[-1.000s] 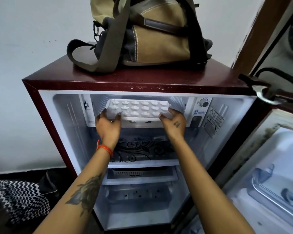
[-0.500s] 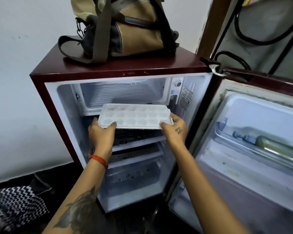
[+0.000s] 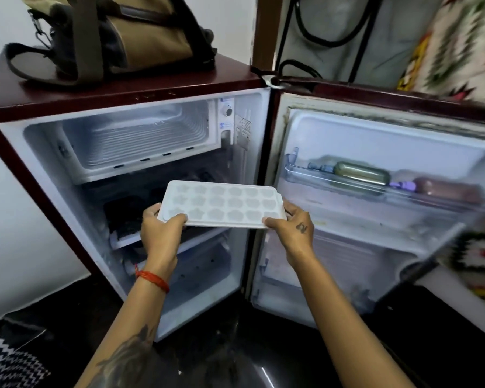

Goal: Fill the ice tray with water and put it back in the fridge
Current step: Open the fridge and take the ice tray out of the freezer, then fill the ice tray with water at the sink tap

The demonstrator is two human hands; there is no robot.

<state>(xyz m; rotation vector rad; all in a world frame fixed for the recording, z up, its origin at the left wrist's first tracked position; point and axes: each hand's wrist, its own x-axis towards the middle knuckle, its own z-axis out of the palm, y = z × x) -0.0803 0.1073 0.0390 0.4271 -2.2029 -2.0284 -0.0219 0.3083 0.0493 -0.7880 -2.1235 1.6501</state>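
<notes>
Ice tray (image 3: pixel 221 204) gripped both ends, left hand (image 3: pixel 160 233), right hand (image 3: pixel 291 228); fridge (image 3: pixel 140 141) open; cells seemingly empty.

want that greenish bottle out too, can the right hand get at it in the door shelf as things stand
Probably not yet: the right hand grips the ice tray, as does the left hand. The door is open and nothing stands before the greenish bottle, lying behind the door shelf rail.

a bag (image 3: pixel 118 35) sits on the fridge (image 3: pixel 129 91). the door (image 3: pixel 375 208) stands open to the right, bottles (image 3: pixel 361 172) lying in its shelf. the tray (image 3: pixel 221 204) is before the fridge opening, below the freezer box (image 3: pixel 135 141), left hand (image 3: pixel 161 233) at its left end, right hand (image 3: pixel 291 229) at its right.
</notes>
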